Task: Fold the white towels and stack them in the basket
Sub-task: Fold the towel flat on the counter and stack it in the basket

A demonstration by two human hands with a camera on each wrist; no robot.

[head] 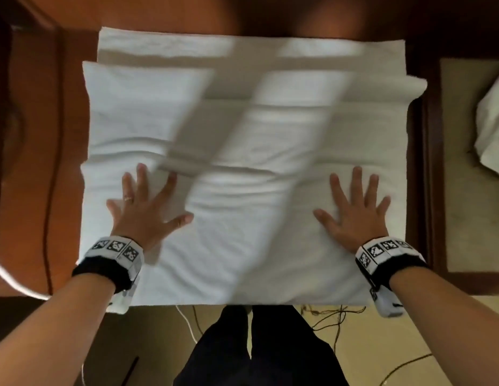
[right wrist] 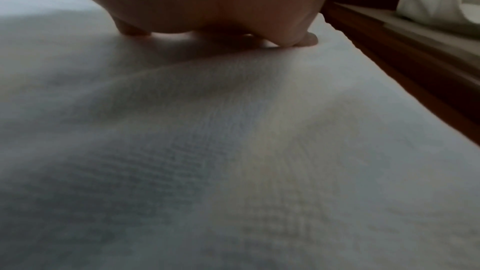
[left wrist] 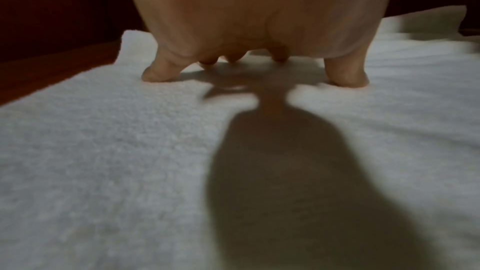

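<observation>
Terry cloth, soft, limp and light, makes up the white towel [head: 242, 174] spread over the wooden table [head: 34, 135], both the left hand [head: 148, 210] and right hand [head: 354, 215] pressing flat with fingers splayed, so corners or edges look the best hold.

Two hands, the left [head: 144, 210] and the right [head: 354, 210], on one folded towel [head: 242, 162]; a second towel [head: 159, 45] shows beyond it, and one crumpled white bundle [head: 492, 129] lies right of the towel.
</observation>
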